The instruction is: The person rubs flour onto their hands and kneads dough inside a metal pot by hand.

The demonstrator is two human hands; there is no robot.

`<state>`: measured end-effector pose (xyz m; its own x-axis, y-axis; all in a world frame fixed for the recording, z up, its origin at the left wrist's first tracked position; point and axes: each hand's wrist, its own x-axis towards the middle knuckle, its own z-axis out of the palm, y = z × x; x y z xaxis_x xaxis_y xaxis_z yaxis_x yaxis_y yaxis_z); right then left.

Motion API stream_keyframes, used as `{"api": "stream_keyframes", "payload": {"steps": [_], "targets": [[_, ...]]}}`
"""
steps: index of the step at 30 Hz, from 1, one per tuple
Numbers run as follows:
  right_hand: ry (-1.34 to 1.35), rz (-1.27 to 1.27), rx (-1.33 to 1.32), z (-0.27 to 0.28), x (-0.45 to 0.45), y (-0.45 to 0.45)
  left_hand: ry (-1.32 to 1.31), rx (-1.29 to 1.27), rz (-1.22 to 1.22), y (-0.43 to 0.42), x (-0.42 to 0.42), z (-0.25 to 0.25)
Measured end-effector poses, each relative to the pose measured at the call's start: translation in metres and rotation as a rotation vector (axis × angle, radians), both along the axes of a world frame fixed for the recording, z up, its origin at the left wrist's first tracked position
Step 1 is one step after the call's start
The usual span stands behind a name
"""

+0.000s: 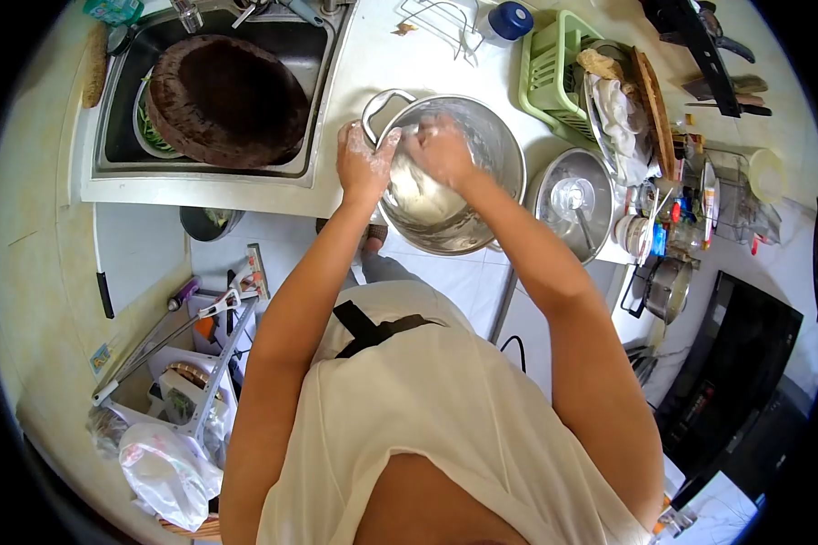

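Observation:
A large steel pot (pixel 515 150) with a loop handle (pixel 379 102) stands at the counter's front edge. Inside it lies a lump of pale dough (pixel 420 195), and white smears coat the inner wall. My left hand (pixel 365 163), dusted with flour, is closed on the pot's left rim just below the handle. Inside the pot, my right hand (pixel 443 153) is at the dough's upper side and appears to touch it. Motion blurs its fingers, so their exact shape is unclear.
Left of the pot, a sink (pixel 318 100) holds a big dark round lid-like object (pixel 232 100) over a bowl of greens. To the right are a steel bowl (pixel 573 195) with a utensil and a green basket (pixel 554 77). A blue-lidded jar (pixel 507 23) stands behind.

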<state>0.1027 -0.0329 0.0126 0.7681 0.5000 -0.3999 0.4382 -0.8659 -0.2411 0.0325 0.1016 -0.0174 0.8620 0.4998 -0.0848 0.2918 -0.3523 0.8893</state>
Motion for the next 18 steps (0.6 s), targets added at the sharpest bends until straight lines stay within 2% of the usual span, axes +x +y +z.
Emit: {"api": "stream_keyframes", "payload": {"steps": [1,2,4,7,10,11,14,15,18], "targets": [[-0.098,0.034,0.003,-0.024,-0.015,-0.009,-0.013,0.044,-0.003,0.0,0.002,-0.008],[-0.006,-0.109,0.155,0.009,-0.035,-0.005,-0.026,0.088,-0.007,0.0,0.005,-0.013],[-0.073,-0.082,0.272,0.002,-0.06,-0.018,-0.032,0.108,-0.027,0.001,0.006,-0.002],[-0.466,0.087,0.414,-0.033,-0.067,-0.016,-0.026,0.134,-0.06,0.004,0.008,0.012],[-0.617,0.172,0.437,-0.062,-0.054,0.004,-0.007,0.128,-0.05,0.004,0.008,0.017],[-0.534,0.247,0.484,-0.062,-0.052,0.007,-0.062,0.124,-0.047,0.005,0.008,0.012],[-0.525,0.279,0.535,-0.074,-0.041,0.005,-0.061,0.095,-0.044,0.003,0.008,0.004],[-0.609,0.249,0.605,-0.079,-0.035,0.009,-0.046,0.126,-0.047,0.002,0.007,0.004],[-0.549,0.137,0.549,-0.081,-0.026,0.014,-0.094,0.183,-0.109,0.007,0.011,0.007]]}}
